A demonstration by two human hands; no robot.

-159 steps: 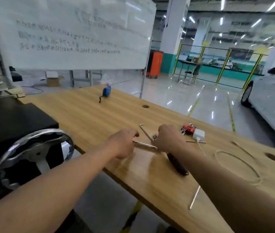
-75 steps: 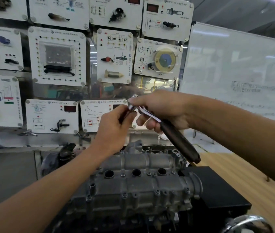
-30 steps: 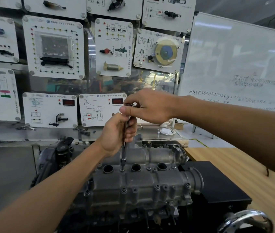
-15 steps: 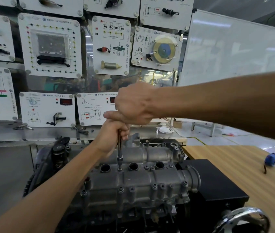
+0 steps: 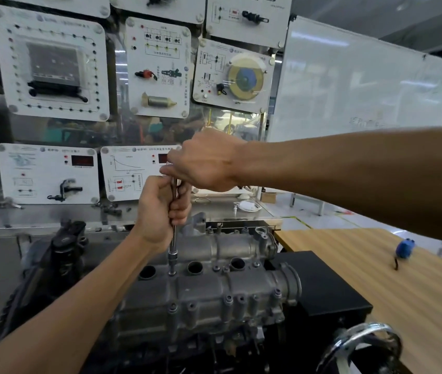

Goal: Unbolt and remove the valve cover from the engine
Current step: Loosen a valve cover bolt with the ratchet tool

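Evidently early in the job, the fingers of the left hand (image 5: 160, 211) wrapped a slim steel socket extension (image 5: 173, 245) seated on a far-side bolt of the grey cast-metal valve cover (image 5: 214, 288), at near centre, while the right hand (image 5: 205, 161) clenched its top; near-edge bolts (image 5: 228, 299) sat in place.

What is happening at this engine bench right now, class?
A person is working on the valve cover with a socket wrench. The left hand grips its upright shaft, and the right hand grips its top end. The socket sits on a bolt between two round holes in the top of the cover. The cover is on the engine, with bolts showing along its front edge. A blue tape measure lies on the wooden table to the right.
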